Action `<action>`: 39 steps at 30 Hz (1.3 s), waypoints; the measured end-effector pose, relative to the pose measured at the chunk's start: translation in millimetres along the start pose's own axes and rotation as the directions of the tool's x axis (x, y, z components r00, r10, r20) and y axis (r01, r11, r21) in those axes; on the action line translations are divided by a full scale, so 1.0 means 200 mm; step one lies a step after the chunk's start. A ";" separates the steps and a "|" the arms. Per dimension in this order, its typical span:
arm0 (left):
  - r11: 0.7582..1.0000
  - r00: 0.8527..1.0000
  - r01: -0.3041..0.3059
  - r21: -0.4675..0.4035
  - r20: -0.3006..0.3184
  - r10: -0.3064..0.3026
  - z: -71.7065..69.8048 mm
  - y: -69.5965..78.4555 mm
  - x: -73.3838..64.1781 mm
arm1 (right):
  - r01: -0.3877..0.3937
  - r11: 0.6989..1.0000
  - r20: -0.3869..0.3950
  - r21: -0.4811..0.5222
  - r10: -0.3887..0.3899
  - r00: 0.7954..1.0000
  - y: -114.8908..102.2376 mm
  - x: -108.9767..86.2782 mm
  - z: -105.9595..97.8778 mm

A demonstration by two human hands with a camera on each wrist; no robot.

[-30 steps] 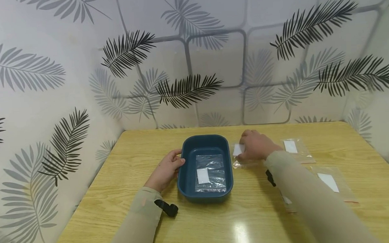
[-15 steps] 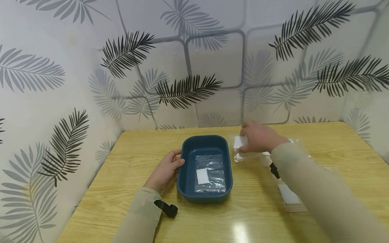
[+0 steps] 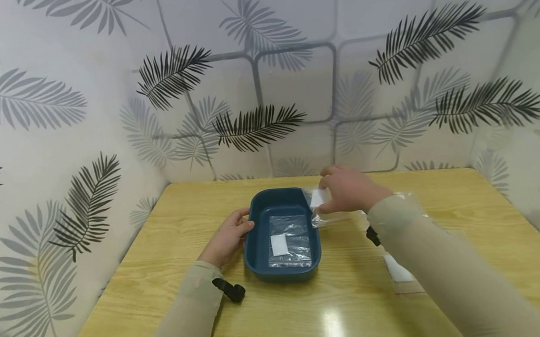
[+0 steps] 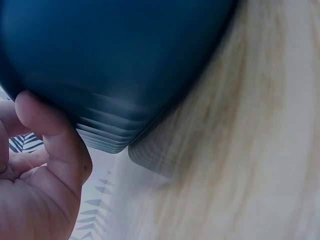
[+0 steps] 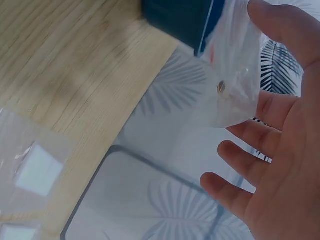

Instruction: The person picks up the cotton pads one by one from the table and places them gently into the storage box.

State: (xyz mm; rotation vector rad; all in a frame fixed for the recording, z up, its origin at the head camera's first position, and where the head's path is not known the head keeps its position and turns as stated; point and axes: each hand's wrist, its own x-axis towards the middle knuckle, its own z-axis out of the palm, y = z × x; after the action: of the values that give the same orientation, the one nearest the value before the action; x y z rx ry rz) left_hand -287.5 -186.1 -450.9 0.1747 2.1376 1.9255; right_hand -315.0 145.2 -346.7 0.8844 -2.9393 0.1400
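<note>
A dark blue plastic bin (image 3: 282, 276) stands on the table, with a clear zip-lock bag (image 3: 294, 237) bearing a white label lying flat inside. My left hand (image 3: 227, 237) grips the bin's left side, its thumb at the rim, as the left wrist view also shows. In my right hand (image 3: 348, 188) a second clear zip-lock bag (image 3: 317, 199) with a white label is pinched between thumb and fingers, above the bin's far right rim. In the right wrist view this bag (image 5: 235, 85) hangs beside the bin (image 5: 180, 22), with a small round metallic-looking spot showing in it.
More clear bags with white labels lie on the wooden table (image 3: 346, 295) to the right, including one bag (image 3: 400, 270) partly under the right forearm and another (image 3: 409, 203) behind it. A leaf-patterned wall (image 3: 234, 162) borders the table's back.
My right hand has lifted the labelled zip-lock bag off the table and carried it left to the bin's rim. The left hand and the bin have stayed in place.
</note>
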 end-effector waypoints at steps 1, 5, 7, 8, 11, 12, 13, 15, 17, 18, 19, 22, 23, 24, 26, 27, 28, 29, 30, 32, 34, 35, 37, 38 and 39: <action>1.000 1.000 0.002 -0.004 -0.002 -0.002 0.00 0.00 0.00 | 0.004 1.000 -0.002 0.002 -0.004 1.000 -0.01 0.01 0.00; 1.000 1.000 0.010 -0.012 -0.009 -0.010 0.00 0.00 0.00 | 0.012 1.000 0.002 0.005 -0.012 1.000 -0.07 0.04 0.02; 1.000 1.000 0.014 -0.012 -0.011 -0.014 0.00 0.00 0.00 | 0.014 1.000 0.013 0.002 -0.014 1.000 -0.11 0.06 0.04; 1.000 1.000 0.014 -0.012 -0.010 -0.014 0.01 0.00 0.00 | 0.019 1.000 0.017 0.000 -0.019 1.000 -0.14 0.07 0.04; 1.000 1.000 0.013 -0.016 -0.008 -0.013 0.01 0.01 0.00 | 0.039 0.999 0.020 -0.034 -0.038 0.999 -0.20 0.10 0.06; 1.000 1.000 0.012 -0.017 -0.009 -0.012 0.01 0.01 0.00 | 0.049 0.998 0.016 -0.043 -0.048 0.999 -0.22 0.11 0.06; 1.000 1.000 0.010 -0.020 -0.010 -0.010 0.01 0.01 0.00 | 0.056 0.997 0.010 -0.054 -0.056 0.998 -0.24 0.12 0.07; 1.000 1.000 0.003 -0.020 -0.010 -0.003 0.01 0.01 0.01 | 0.063 0.996 0.003 -0.068 -0.063 0.998 -0.29 0.13 0.08; 1.000 1.000 0.001 -0.018 -0.011 -0.001 0.01 0.01 0.00 | 0.063 0.995 0.005 -0.073 -0.063 0.998 -0.32 0.15 0.10; 1.000 1.000 0.002 -0.015 -0.012 -0.002 0.01 0.01 0.00 | 0.063 0.995 0.009 -0.077 -0.063 0.998 -0.34 0.15 0.10; 1.000 1.000 0.002 -0.012 -0.012 -0.002 0.01 0.01 0.00 | 0.062 0.995 0.016 -0.080 -0.061 0.998 -0.36 0.16 0.11; 1.000 1.000 0.008 -0.011 -0.010 -0.008 0.01 0.01 0.00 | 0.047 0.995 0.045 -0.088 -0.043 0.998 -0.39 0.16 0.11; 1.000 1.000 0.004 -0.010 -0.006 -0.004 0.01 0.01 -0.01 | 0.041 0.995 0.053 -0.092 -0.036 0.998 -0.40 0.16 0.11; 1.000 1.000 0.001 -0.013 -0.004 -0.001 0.01 0.01 0.00 | 0.035 0.995 0.060 -0.099 -0.029 0.998 -0.40 0.16 0.11; 1.000 1.000 -0.005 -0.011 -0.002 0.005 0.01 0.01 0.00 | 0.025 0.994 0.067 -0.106 -0.018 0.998 -0.41 0.16 0.11; 1.000 1.000 -0.007 -0.010 -0.001 0.007 0.01 0.01 0.00 | 0.022 0.994 0.070 -0.110 -0.015 0.997 -0.41 0.16 0.11; 1.000 1.000 -0.010 -0.007 -0.001 0.009 0.01 0.01 0.00 | 0.022 0.993 0.071 -0.113 -0.014 0.997 -0.41 0.16 0.12; 1.000 1.000 -0.011 -0.005 0.000 0.011 0.00 0.01 0.00 | 0.020 0.993 0.076 -0.119 -0.011 0.997 -0.41 0.16 0.12; 1.000 1.000 -0.010 -0.001 0.000 0.010 0.00 0.01 0.00 | 0.019 0.992 0.077 -0.122 -0.009 0.997 -0.41 0.16 0.12; 1.000 1.000 -0.012 0.009 0.009 0.012 0.00 0.01 0.00 | 0.015 0.991 0.085 -0.132 -0.004 0.996 -0.40 0.16 0.13; 1.000 1.000 -0.013 0.014 0.018 0.013 -0.01 0.01 0.00 | 0.009 0.991 0.094 -0.135 0.004 0.996 -0.40 0.16 0.14; 1.000 1.000 -0.014 0.016 0.021 0.013 -0.01 0.01 0.00 | 0.006 0.990 0.098 -0.138 0.007 0.995 -0.39 0.16 0.14; 1.000 1.000 -0.015 0.015 0.026 0.015 0.00 0.01 0.00 | 0.003 0.991 0.102 -0.137 0.011 0.995 -0.39 0.16 0.14; 1.000 1.000 -0.014 0.011 0.026 0.014 0.00 0.01 0.00 | 0.003 0.990 0.104 -0.138 0.012 0.994 -0.38 0.16 0.14; 1.000 1.000 -0.014 0.008 0.024 0.014 0.00 0.01 0.00 | 0.002 0.990 0.103 -0.138 0.012 0.995 -0.38 0.16 0.14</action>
State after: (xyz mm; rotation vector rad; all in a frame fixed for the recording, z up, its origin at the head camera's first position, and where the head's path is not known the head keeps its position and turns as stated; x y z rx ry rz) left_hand -287.5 -185.8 -449.3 0.2138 2.1354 1.9127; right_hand -300.3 61.6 -366.9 0.8901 -3.0016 -0.1111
